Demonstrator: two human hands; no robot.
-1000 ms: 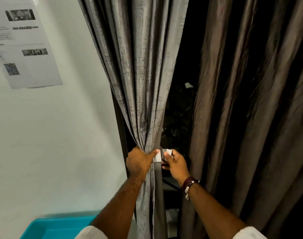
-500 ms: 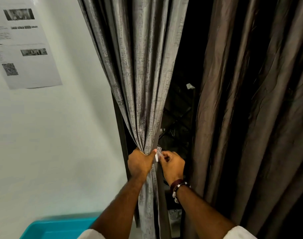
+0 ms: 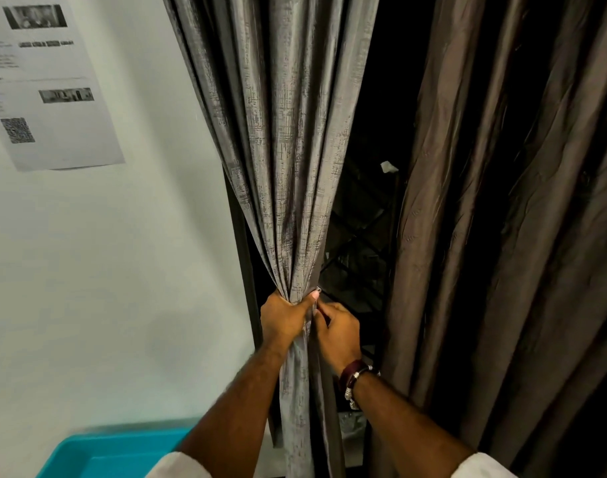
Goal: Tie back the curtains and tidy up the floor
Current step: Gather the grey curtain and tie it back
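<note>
Grey curtain (image 3: pixel 288 139): hangs from the 12 o'clock edge of the view and narrows into a tight bunch near the centre, then falls straight towards 6 o'clock between the two forearms.
Left hand (image 3: pixel 284 318): wrapped round the gathered curtain at its narrowest point, fingers curled behind the folds, thumb laid across the front and pointing to 3 o'clock.
Right hand (image 3: pixel 337 331): touching the bunch from its 3 o'clock side, just beside the left thumb, fingers curled in against the curtain's edge; whatever they pinch is too hidden to name.
Pale sliver (image 3: pixel 318 290): a small light bit shows at the left thumb tip, at 12 o'clock from the right hand; cannot tell what it is.
Brown curtain (image 3: pixel 509 236): fills the 3 o'clock side, loose and ungathered, apart from both hands.
Wristband (image 3: pixel 355 372): dark, with metal beads, on the right wrist.
Printed sheet (image 3: pixel 50 84): on the white wall at 10 o'clock.
Teal bin (image 3: pixel 98 453): at 7 o'clock, under the left forearm.
</note>
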